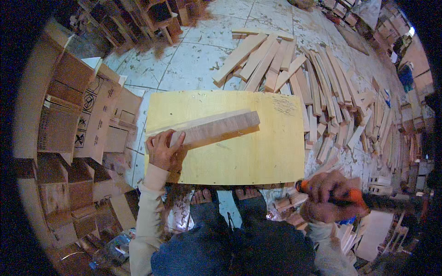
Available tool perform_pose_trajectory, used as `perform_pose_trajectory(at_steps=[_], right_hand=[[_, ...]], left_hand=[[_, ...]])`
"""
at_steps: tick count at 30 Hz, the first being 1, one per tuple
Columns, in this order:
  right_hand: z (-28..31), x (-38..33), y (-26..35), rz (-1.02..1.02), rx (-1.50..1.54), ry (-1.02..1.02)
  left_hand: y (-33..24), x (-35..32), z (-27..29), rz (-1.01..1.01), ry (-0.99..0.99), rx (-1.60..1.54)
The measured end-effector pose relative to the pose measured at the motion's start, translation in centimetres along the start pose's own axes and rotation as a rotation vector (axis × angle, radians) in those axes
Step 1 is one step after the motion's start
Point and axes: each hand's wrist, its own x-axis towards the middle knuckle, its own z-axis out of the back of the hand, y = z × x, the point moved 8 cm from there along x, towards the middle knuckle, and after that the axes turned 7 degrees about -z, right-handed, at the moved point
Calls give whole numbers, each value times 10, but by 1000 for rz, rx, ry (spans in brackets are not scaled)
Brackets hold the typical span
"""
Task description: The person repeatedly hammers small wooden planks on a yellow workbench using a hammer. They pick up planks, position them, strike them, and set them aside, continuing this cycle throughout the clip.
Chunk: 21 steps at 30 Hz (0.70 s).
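Observation:
A long wooden block [225, 128], dark along its near face and pale on top, lies slanted across the yellow tabletop [258, 161]. My left hand [165, 148] is closed round its left end, thumb on the near side and fingers over the top. Off the table's near right corner, my right hand [329, 195] is closed round an orange and black handheld tool [354, 200]. Motion blurs that hand, and the tool's dark end fades into the shadow at the right, so its exact kind does not show. Small thin metal-looking pieces [285, 105] lie scattered at the table's far right corner.
A large heap of pale wooden strips [329, 87] covers the floor beyond and right of the table. Cardboard boxes [99, 115] stand along the left, with open wooden compartments [55, 198] below them. Dark wooden frames [133, 20] stand at the far left. My feet [248, 192] are below the near edge.

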Motion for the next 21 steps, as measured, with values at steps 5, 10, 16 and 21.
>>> perform_pose_trajectory(at_steps=[5,10,16,21], right_hand=[[37,-54,-108,-921,-1190,-108],[67,-112,-138,-1038,-1310,-167],[42,-100,-150,-1085,-1161,-46],[35,-91,-162,-1071,-1219,-11]], left_hand=[[2,0,-4,-68,9,86],[-9,8,-1,-95,-80,89],[-76,66,-19,58,-19,-152],[-52,41,24,180,-331,-311]])
